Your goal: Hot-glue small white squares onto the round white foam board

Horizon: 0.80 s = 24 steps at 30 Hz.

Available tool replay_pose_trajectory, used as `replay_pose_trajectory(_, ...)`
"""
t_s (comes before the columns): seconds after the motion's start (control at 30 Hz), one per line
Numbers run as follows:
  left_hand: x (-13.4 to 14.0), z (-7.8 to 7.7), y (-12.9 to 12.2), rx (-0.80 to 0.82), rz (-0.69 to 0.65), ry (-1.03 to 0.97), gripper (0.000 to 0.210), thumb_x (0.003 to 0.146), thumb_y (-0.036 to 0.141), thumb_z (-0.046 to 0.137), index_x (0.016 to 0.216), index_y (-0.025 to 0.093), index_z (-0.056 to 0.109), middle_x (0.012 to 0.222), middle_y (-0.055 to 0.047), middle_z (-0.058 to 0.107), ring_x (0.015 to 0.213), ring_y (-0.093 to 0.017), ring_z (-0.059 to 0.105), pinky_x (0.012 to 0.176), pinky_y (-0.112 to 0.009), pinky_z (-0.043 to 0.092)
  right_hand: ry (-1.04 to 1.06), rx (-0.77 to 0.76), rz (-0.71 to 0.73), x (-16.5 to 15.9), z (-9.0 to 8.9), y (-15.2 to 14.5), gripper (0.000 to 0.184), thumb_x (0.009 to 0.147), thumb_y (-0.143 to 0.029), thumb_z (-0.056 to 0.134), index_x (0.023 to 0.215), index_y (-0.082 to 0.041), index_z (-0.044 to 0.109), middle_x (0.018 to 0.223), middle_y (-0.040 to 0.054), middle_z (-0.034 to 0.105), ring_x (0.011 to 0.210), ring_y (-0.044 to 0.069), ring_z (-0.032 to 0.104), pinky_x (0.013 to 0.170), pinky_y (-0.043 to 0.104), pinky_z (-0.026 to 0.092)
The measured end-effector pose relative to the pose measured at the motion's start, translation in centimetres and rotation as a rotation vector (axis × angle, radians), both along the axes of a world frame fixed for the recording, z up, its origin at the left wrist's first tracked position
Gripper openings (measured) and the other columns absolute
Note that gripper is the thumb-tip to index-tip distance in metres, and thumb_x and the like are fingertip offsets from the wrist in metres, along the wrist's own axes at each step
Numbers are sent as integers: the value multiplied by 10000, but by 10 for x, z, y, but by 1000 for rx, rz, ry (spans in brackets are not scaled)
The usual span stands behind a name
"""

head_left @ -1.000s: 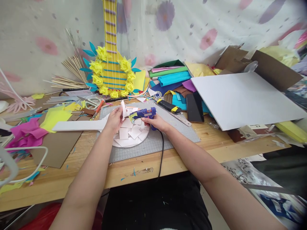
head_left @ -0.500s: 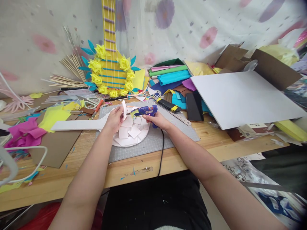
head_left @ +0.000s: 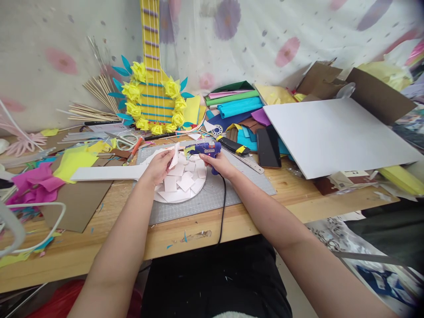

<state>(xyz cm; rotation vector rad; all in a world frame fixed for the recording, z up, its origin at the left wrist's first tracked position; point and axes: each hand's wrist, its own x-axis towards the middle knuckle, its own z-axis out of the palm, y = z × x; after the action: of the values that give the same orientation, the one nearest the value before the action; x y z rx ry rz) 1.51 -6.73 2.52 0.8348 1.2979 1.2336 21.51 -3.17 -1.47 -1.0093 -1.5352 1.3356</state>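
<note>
1. Glue gun (head_left: 208,149), blue, is in the right hand (head_left: 219,164), above the round end of a white banjo-shaped form (head_left: 106,173) and pointing left. The fingers are wrapped round its handle, and a black cord (head_left: 223,216) drops from it over the front edge of the desk (head_left: 285,192).

2. The left hand (head_left: 160,165) pinches a small white piece (head_left: 175,156), held tilted up between thumb and fingers. The nozzle is close to this piece; whether they touch, I cannot tell.

3. Overlapping white squares (head_left: 185,181) cover much of the form's round end, which lies on a grey cutting mat (head_left: 212,198). Its long neck stretches left, past the mat and over brown cardboard (head_left: 77,207).

4. Behind the hands stands a yellow guitar model (head_left: 155,106) ringed with yellow paper flowers and blue leaves, strings running down its front.

5. Just right of the glue gun lie a black-and-yellow utility knife (head_left: 233,145) and a metal ruler (head_left: 248,164); beyond them are a dark phone (head_left: 269,148) and a large white board (head_left: 341,132).

6. Left of the guitar model are bamboo sticks (head_left: 94,114), with scissors (head_left: 127,142) nearer the form.
</note>
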Motion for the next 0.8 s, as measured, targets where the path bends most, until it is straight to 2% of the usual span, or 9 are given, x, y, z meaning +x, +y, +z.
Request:
replay_pose_trajectory(0.2, 0, 3, -3, -62, -29, 44, 225, 713, 295, 755, 659, 154, 588, 584, 37, 509, 518, -61, 428, 485, -158, 373, 29, 10, -53, 0, -7, 6, 537, 591, -701, 695, 578, -200, 502, 532, -19, 499, 541, 107, 434, 542, 276, 374)
replay_pose_trajectory(0.37, 1, 4, -4, -80, -26, 51, 183, 755, 253, 713, 660, 157, 589, 597, 36, 514, 539, -66, 436, 511, -163, 376, 35, 18, -54, -1, -7, 6, 536, 600, -700, 688, 581, -202, 490, 525, -26, 489, 538, 106, 432, 543, 275, 370)
replay_pose_trajectory(0.67, -7, -4, 1, -71, -56, 26, 161, 791, 253, 691, 691, 161, 605, 583, 38, 518, 512, -67, 434, 509, -168, 393, -23, 22, 81, 1, 0, -1, 475, 654, -623, 700, 596, -195, 501, 539, -23, 462, 547, 109, 423, 540, 274, 340)
replay_pose_trajectory(0.8, -12, -9, 4, -45, -67, 11, 133, 793, 273, 694, 747, 163, 636, 665, 12, 595, 581, -83, 522, 560, -183, 446, -16, 13, 152, 0, 2, -4, 454, 641, -605, 725, 656, -195, 530, 552, -33, 454, 547, 106, 420, 538, 266, 341)
